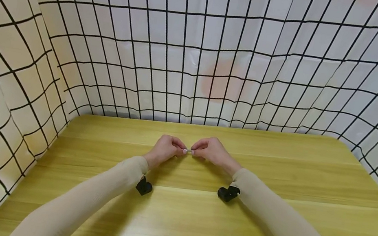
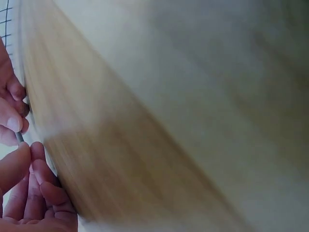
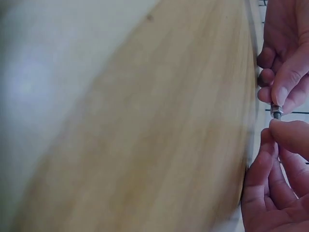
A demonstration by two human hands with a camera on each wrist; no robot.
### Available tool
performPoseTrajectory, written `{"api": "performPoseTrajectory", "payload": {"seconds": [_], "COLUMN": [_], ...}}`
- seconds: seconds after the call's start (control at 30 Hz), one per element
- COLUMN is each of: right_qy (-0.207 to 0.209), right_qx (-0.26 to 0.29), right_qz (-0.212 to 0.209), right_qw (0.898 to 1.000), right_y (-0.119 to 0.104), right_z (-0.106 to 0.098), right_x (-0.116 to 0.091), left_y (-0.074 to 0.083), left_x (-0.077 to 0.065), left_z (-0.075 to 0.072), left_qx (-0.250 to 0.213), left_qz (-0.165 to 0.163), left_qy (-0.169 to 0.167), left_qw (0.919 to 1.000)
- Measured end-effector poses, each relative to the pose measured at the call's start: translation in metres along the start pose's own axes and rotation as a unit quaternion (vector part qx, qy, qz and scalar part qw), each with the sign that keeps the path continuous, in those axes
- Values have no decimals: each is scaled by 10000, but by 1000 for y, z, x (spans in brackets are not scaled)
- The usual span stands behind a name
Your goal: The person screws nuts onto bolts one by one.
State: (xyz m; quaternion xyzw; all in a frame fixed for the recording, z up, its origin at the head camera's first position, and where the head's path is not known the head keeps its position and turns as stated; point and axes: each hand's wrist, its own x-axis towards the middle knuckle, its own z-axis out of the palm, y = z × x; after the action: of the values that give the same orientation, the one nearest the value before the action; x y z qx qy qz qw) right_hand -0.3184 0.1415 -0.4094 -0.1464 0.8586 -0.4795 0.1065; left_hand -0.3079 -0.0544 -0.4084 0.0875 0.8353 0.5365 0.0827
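Observation:
In the head view my left hand (image 1: pixel 164 148) and right hand (image 1: pixel 214 151) meet just above the table, fingertips facing. Between them is a small metal bolt (image 3: pixel 277 116), its threaded shank partly showing. A hexagonal nut (image 3: pixel 276 109) sits around the shank, right at the left thumb tip. My left thumb and fingers pinch the nut end; the right thumb and index finger pinch the other end of the bolt. Fingertips hide both ends of the piece. In the left wrist view only a short dark length of the shank (image 2: pixel 19 137) shows between the thumbs.
A light wooden table (image 1: pixel 179 224) lies beneath both arms. White sheeting with a black grid (image 1: pixel 190 60) rises behind the table and along both sides. Black wrist cameras (image 1: pixel 228 193) hang beneath the sleeve cuffs, close to the tabletop.

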Motion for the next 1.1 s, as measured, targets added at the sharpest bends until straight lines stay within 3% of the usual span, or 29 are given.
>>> {"api": "performPoseTrajectory", "payload": {"seconds": [0.27, 0.57, 1.1], "right_qy": [-10, 11, 50], "right_qx": [-254, -743, -1214], "right_qz": [7, 10, -12], "right_qw": [9997, 9972, 9926], "right_y": [1, 2, -1], "right_z": [-3, -2, -1], "right_x": [0, 0, -1], "left_y": [6, 1, 2], "left_x": [-1, 0, -1], "left_z": [0, 2, 2], "left_qx": [335, 780, 709], "left_qz": [-25, 78, 91], "left_qy": [-43, -112, -68], "left_qw": [9994, 9969, 9974]}}
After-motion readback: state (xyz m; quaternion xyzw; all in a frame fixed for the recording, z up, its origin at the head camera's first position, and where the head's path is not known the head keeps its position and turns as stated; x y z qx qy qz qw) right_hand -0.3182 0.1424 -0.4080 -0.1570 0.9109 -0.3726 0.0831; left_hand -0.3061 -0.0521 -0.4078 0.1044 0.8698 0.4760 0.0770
